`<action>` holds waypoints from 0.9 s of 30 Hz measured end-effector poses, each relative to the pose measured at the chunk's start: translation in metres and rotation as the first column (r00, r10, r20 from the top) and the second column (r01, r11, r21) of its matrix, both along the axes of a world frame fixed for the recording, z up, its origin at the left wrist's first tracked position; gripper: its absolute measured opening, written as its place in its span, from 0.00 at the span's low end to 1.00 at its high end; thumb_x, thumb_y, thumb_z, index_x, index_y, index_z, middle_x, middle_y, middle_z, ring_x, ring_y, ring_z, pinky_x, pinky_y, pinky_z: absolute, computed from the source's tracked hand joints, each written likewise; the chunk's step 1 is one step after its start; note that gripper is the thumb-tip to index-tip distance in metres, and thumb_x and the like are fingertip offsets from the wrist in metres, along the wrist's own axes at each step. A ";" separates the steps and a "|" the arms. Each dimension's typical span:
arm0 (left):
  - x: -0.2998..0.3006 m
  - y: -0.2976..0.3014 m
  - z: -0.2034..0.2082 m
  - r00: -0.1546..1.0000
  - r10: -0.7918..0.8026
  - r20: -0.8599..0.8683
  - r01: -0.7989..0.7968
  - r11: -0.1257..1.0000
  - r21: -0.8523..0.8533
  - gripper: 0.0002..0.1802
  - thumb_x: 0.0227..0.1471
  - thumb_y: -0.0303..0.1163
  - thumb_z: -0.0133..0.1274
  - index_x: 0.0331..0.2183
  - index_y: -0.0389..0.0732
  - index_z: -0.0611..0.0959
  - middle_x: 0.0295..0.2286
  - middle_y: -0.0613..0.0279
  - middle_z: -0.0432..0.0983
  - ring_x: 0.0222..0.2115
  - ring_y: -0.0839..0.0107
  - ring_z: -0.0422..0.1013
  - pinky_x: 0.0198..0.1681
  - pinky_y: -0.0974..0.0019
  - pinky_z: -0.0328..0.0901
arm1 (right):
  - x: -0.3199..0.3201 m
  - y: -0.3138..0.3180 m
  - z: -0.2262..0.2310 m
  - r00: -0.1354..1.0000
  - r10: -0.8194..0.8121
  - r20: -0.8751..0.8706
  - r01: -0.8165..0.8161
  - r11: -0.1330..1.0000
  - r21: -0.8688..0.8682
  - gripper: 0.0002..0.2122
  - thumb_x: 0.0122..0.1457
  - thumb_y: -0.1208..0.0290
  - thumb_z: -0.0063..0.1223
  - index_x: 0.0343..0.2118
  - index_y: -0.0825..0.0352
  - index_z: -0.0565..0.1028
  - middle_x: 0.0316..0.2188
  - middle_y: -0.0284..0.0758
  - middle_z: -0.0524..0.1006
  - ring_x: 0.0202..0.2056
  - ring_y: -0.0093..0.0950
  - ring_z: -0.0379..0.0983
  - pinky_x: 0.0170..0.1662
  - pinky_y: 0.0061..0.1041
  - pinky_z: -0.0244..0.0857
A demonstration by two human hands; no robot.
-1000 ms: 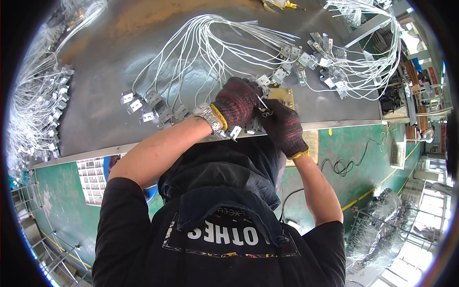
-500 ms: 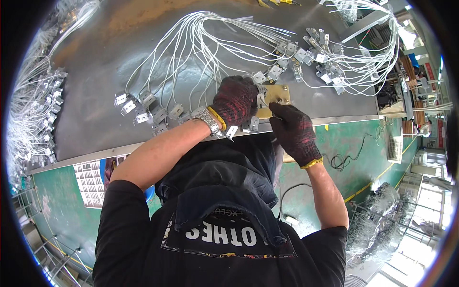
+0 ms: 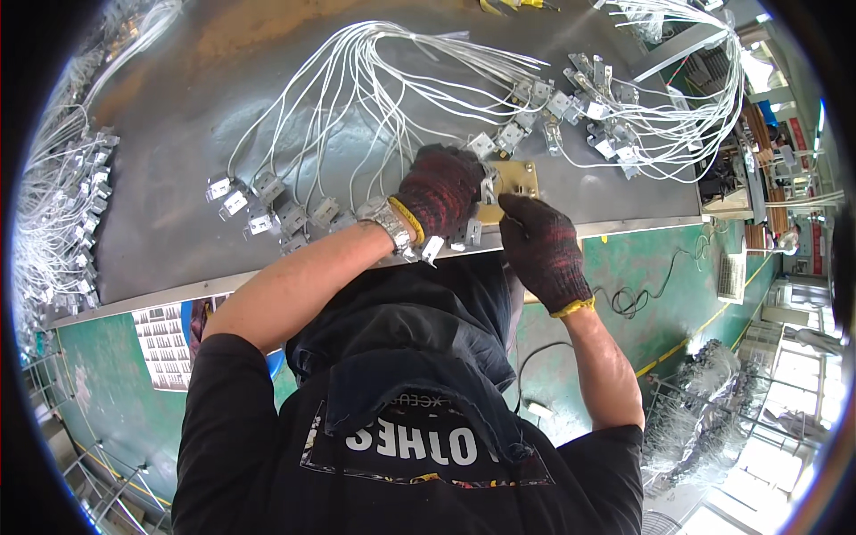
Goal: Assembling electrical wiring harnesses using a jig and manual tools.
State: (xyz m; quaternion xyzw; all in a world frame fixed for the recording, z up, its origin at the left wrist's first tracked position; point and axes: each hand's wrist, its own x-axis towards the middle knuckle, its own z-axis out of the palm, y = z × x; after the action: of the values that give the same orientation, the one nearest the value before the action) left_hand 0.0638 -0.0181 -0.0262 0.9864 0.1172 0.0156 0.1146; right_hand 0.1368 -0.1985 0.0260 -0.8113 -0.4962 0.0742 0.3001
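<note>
My left hand point(image 3: 441, 189), in a dark red knit glove with a yellow cuff, is closed on a small metal clip on a white wire, held over a brass-coloured plate point(image 3: 519, 175) at the bench's near edge. My right hand point(image 3: 541, 248), in the same kind of glove, has its fingers curled and its fingertips pinching the plate's near-left corner. Both hands touch at the plate. A metal watch sits on my left wrist point(image 3: 390, 223).
The grey metal bench point(image 3: 178, 134) carries fanned bundles of white wires point(image 3: 374, 80) ending in metal clips: a row point(image 3: 267, 205) left of my hand, a cluster point(image 3: 588, 98) far right, more point(image 3: 62, 205) along the left rim. Green floor point(image 3: 660, 267) and a black cable lie to the right.
My right hand has drawn back a little from my left hand toward the bench edge. My left hand stays at the plate.
</note>
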 end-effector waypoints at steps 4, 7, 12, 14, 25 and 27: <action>-0.002 0.000 0.001 0.997 -0.054 0.062 0.057 0.998 -0.037 0.21 0.41 0.44 0.67 0.39 0.48 0.84 0.37 0.59 0.81 0.41 0.57 0.78 0.46 0.55 0.70 | 0.007 -0.003 0.000 0.990 -0.038 -0.133 0.028 0.997 -0.078 0.12 0.60 0.73 0.54 0.45 0.70 0.81 0.41 0.49 0.82 0.43 0.42 0.81 0.48 0.33 0.74; -0.004 0.000 -0.003 0.999 -0.034 0.034 0.036 0.997 -0.062 0.21 0.41 0.44 0.67 0.39 0.48 0.84 0.37 0.58 0.81 0.42 0.57 0.77 0.46 0.54 0.69 | 0.003 -0.004 -0.002 0.996 -0.029 -0.087 0.024 0.998 -0.056 0.13 0.62 0.72 0.55 0.47 0.71 0.81 0.41 0.47 0.84 0.41 0.33 0.83 0.44 0.29 0.74; -0.020 -0.003 -0.013 0.951 -0.055 0.305 0.080 0.994 -0.071 0.17 0.42 0.42 0.65 0.35 0.44 0.83 0.34 0.54 0.80 0.39 0.55 0.77 0.48 0.51 0.66 | 0.010 -0.013 -0.005 0.950 -0.060 -0.305 0.064 0.998 0.004 0.14 0.61 0.73 0.59 0.48 0.71 0.80 0.35 0.36 0.83 0.35 0.19 0.77 0.41 0.22 0.72; -0.025 -0.003 -0.010 0.951 -0.022 0.309 0.104 0.962 -0.253 0.19 0.42 0.42 0.64 0.36 0.43 0.83 0.34 0.53 0.79 0.40 0.53 0.76 0.49 0.52 0.66 | 0.012 -0.015 -0.004 0.928 -0.080 -0.365 0.125 0.987 0.099 0.15 0.60 0.73 0.59 0.49 0.72 0.78 0.33 0.32 0.81 0.34 0.18 0.75 0.41 0.21 0.71; -0.048 0.032 0.006 0.964 -0.141 0.225 0.213 0.917 -0.338 0.29 0.44 0.61 0.65 0.34 0.44 0.86 0.30 0.49 0.80 0.36 0.51 0.77 0.44 0.51 0.70 | 0.011 0.010 -0.062 0.695 -0.085 -0.714 0.200 0.977 0.079 0.13 0.60 0.71 0.58 0.45 0.71 0.77 0.29 0.30 0.76 0.26 0.18 0.69 0.29 0.21 0.66; -0.054 0.041 0.009 0.975 -0.151 0.166 0.202 0.912 -0.358 0.25 0.50 0.59 0.61 0.31 0.45 0.88 0.26 0.50 0.81 0.31 0.52 0.78 0.40 0.52 0.70 | 0.013 0.027 -0.073 0.826 0.000 -0.563 0.115 0.979 0.169 0.14 0.60 0.73 0.57 0.48 0.72 0.76 0.29 0.31 0.77 0.23 0.17 0.69 0.25 0.20 0.64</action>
State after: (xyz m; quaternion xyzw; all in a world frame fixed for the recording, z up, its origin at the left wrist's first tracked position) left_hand 0.0100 0.0233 -0.0174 0.9498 0.0204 0.0491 0.3084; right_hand 0.1497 -0.1714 -0.0465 -0.7349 -0.3664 0.2507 0.5126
